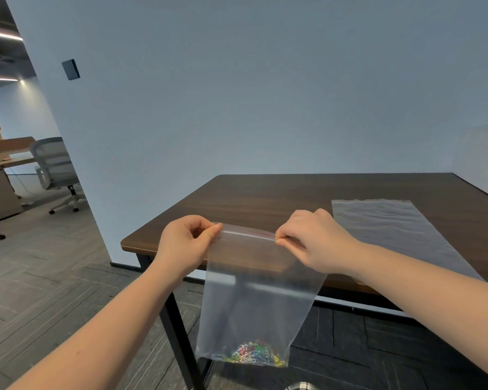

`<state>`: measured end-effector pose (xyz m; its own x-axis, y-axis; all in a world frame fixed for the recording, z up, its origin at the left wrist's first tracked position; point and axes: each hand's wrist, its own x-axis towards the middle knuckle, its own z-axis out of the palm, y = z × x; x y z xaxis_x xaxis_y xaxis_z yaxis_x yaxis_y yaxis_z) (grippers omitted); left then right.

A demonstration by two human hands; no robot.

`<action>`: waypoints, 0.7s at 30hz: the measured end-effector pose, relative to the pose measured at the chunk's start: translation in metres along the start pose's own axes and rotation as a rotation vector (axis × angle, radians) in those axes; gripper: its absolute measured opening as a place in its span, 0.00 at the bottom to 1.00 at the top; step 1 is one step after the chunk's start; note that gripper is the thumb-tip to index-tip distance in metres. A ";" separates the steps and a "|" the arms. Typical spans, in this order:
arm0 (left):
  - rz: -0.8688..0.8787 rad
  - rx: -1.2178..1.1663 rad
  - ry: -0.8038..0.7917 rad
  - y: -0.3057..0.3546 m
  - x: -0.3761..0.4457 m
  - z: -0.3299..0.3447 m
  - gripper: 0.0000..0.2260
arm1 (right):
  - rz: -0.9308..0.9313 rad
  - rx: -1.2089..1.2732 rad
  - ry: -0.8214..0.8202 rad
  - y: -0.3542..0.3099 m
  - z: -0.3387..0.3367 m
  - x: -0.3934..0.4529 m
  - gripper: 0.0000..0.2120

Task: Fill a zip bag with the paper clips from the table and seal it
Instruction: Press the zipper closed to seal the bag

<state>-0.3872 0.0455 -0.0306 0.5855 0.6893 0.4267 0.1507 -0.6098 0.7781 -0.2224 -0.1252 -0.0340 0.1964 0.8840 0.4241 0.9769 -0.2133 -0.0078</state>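
A clear zip bag (pixel 254 294) hangs in the air in front of the dark wooden table (pixel 265 201), past its near edge. Many coloured paper clips (pixel 254 356) lie heaped at the bag's bottom. My left hand (pixel 183 243) pinches the bag's top left corner. My right hand (pixel 316 240) pinches the top strip near its right end, where a thin red zip line (pixel 261 234) shows. The strip is pulled taut between both hands. I cannot tell whether the zip is pressed together along its length.
A second clear plastic bag (pixel 392 229) lies flat on the table's right part. A white wall stands behind the table. An office chair (pixel 57 170) and desks are at the far left. Black table legs (pixel 181 339) stand below the near corner.
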 end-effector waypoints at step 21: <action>0.006 -0.028 0.059 0.009 0.016 -0.004 0.12 | 0.199 0.113 -0.133 0.044 -0.011 -0.030 0.12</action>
<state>-0.3794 0.0522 -0.0148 0.5383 0.7081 0.4571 0.1249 -0.6034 0.7876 -0.1860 -0.1656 -0.0365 0.3872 0.8779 0.2817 0.9199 -0.3469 -0.1832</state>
